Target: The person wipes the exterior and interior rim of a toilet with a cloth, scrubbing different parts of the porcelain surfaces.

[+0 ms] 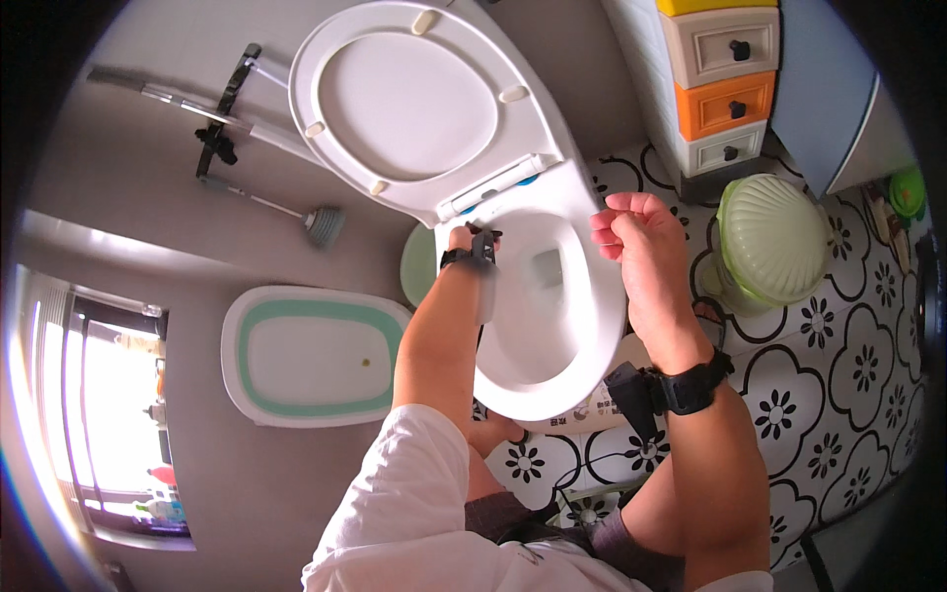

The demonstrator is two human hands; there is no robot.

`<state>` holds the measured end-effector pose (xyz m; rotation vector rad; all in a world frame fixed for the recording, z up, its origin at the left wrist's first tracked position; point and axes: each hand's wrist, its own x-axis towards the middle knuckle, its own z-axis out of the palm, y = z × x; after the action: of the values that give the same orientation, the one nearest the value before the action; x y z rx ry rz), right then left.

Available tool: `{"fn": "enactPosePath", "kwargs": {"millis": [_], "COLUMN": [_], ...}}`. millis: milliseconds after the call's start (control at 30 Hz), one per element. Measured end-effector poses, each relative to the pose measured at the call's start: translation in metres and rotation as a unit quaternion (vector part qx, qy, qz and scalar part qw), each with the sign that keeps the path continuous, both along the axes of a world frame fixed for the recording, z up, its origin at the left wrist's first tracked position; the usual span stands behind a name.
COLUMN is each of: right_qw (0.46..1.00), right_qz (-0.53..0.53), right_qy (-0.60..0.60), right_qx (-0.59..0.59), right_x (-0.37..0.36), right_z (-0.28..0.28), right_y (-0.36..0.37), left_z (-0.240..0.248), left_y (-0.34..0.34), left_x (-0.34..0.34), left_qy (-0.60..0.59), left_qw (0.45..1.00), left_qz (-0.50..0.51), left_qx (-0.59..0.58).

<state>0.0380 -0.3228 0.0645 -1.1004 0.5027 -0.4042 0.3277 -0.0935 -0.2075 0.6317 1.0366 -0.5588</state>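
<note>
A white toilet (567, 395) stands in front of me with its lid and seat (409, 109) raised. My left hand (461, 240) is over the left side of the bowl, its fingers bent and mostly hidden by a black wrist strap. Beside that wrist, a blurred, pale, translucent thing (487, 298) with dark parts near its top shows against the bowl. The hand appears closed, but what it grips is unclear. Above the right rim, my right hand (646, 252) has loosely curved fingers and holds nothing visible. Its wrist carries a black strapped device.
A white and green folding basin (237, 360) leans at the left. Long-handled tools hang from a black wall rack (225, 113), including a grey brush (323, 226). To the right stand a drawer cabinet (725, 104) and a pale green shell-lidded bin (774, 242) on the patterned floor (819, 385).
</note>
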Motion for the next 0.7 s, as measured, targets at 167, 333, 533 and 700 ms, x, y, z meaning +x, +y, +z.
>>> {"fn": "enactPosePath", "kwargs": {"millis": [167, 333, 533, 700], "right_qw": [0.995, 0.996, 0.995, 0.997], "right_qz": [0.035, 0.039, 0.065, 0.059], "right_qy": [-0.047, -0.033, -0.040, -0.035], "right_qx": [0.084, 0.077, 0.070, 0.037], "right_x": [-0.012, -0.010, -0.010, -0.003], "right_z": [0.035, 0.033, 0.038, 0.021], "right_y": [0.013, 0.007, 0.032, 0.034], "left_z": [0.104, 0.087, 0.038, 0.093], "left_y": [0.000, -0.078, -0.073, -0.102], "left_x": [-0.025, -0.050, -0.105, -0.100], "left_qy": [-0.232, -0.236, -0.436, -0.282], "left_qw": [0.954, 0.816, 0.613, 0.805], "left_qz": [-0.093, -0.467, -0.571, -0.405], "left_qx": [0.165, 0.245, 0.329, 0.330]}}
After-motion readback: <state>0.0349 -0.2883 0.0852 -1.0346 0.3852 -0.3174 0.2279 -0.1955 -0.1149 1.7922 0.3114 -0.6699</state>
